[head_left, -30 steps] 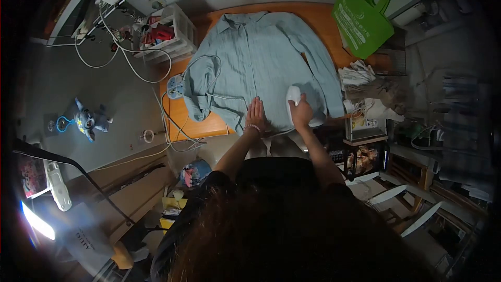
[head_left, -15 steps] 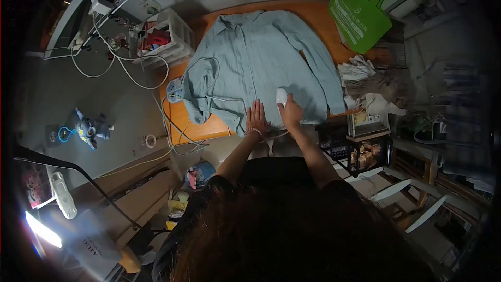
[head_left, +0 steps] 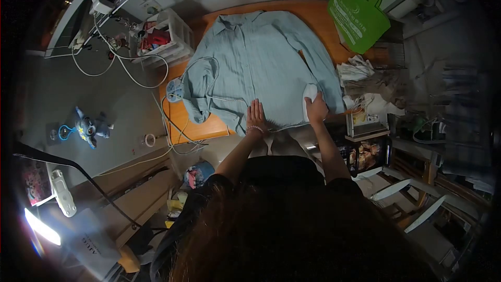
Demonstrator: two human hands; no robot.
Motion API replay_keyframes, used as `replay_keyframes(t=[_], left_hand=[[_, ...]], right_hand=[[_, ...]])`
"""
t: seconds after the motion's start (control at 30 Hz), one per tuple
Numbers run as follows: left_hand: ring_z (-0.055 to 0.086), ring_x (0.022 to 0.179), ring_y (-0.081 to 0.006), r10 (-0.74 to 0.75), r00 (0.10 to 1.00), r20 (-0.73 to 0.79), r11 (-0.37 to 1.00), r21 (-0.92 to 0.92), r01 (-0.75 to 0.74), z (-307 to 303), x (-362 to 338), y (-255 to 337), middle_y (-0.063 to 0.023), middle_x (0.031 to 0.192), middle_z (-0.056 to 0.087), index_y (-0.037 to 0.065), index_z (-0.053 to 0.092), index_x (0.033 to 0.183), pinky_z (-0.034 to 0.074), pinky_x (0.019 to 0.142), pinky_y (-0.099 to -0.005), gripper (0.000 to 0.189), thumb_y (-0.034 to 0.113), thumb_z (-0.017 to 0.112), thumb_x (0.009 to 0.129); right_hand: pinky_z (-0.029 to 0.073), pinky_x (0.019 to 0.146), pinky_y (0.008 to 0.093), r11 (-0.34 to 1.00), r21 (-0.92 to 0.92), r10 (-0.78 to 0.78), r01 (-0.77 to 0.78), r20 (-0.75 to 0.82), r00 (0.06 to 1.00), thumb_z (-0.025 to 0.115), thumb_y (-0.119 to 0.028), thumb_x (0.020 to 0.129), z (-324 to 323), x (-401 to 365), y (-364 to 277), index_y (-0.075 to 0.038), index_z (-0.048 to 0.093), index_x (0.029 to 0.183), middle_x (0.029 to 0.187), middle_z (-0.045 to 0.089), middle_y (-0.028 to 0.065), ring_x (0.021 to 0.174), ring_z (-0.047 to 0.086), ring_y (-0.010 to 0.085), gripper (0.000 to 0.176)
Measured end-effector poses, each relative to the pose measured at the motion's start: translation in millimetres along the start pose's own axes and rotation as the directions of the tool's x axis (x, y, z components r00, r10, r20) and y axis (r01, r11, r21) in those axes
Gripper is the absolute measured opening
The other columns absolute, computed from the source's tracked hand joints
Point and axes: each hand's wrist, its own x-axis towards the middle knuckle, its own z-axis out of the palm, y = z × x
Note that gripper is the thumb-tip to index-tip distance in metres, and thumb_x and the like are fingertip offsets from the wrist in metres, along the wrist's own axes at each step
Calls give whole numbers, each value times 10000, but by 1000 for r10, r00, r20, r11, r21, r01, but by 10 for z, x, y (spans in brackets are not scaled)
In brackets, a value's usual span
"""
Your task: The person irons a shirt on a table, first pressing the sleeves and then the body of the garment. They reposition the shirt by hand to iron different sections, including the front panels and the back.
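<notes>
Iron (head_left: pixel 309 99) — farther right on shirt (head_left: pixel 261 57), right hand (head_left: pixel 317 109) grip around it — left hand (head_left: pixel 255 115) flat

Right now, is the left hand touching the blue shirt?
Touching. The head view shows the left hand lying flat on the blue shirt near its hem.

The shirt (head_left: pixel 255 57) under my left hand (head_left: pixel 255 116) is matt, crinkled cloth; the iron (head_left: pixel 309 95) in my right hand (head_left: pixel 317 110), smooth plastic.
</notes>
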Motion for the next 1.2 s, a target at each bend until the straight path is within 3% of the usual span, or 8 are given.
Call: replay_keyframes(t=[0.17,0.27,0.33,0.47,0.67,0.73,0.83,1.2], left_hand=[[-9,1460,-366,7,997,-78,999,-39,-10,107,37,47,-232,1567,-3,-113,74,1454,52,1171,-485,784,243,457,870],[21,1461,-355,25,981,-190,999,-39,-33,140,53,146,-189,1578,31,-27,97,1487,74,1170,-487,742,211,452,881],[57,1463,-331,362,899,-246,929,20,-368,98,32,202,-128,1587,68,116,142,1514,95,1162,-513,718,231,469,885],[119,1453,-334,318,935,-155,944,-44,-328,72,2,362,-92,1579,139,200,260,1485,181,1121,-577,643,284,492,892],[121,1453,-327,323,934,-154,936,-94,-339,-23,-28,348,-87,1584,122,189,250,1490,169,1104,-614,683,314,519,875],[49,1469,-296,298,954,-35,951,-75,-300,-41,-19,368,-51,1598,66,214,183,1513,94,1129,-597,667,246,459,907],[43,1469,-302,300,953,-47,948,-93,-303,-64,-56,374,-57,1599,56,212,180,1514,90,1127,-598,666,249,456,909],[29,1470,-308,305,952,-1,950,-74,-305,-77,-32,370,-65,1601,45,203,164,1519,83,1122,-606,684,259,466,908]], right_hand=[[505,712,504,999,-16,47,-46,48,998,720,-348,786,-20,23,-5,-26,487,1182,880,670,226,841,649,414,561],[506,707,504,1000,0,21,-21,26,999,718,-347,789,-29,14,-10,-11,486,1184,875,671,228,830,650,420,568],[507,702,505,1000,-1,7,-7,22,1000,719,-345,789,-43,11,-17,2,489,1174,864,670,231,824,650,422,568],[509,700,503,1000,-10,8,-8,14,1000,721,-339,787,-34,12,-24,4,497,1170,860,670,233,825,650,421,561],[511,694,503,1000,-1,16,-16,33,999,722,-349,781,-37,1,-56,11,505,1163,866,670,238,811,651,422,568],[512,690,501,999,45,3,-3,-1,1000,719,-362,778,7,-64,-114,2,512,1148,858,669,237,805,653,417,559],[511,684,497,1000,-13,-10,11,91,996,713,-368,778,54,-96,-203,-16,509,1153,851,670,231,803,653,414,553],[500,686,509,1000,-12,-28,29,47,999,694,-374,792,123,23,-175,-40,491,1125,865,671,213,811,647,418,513]])
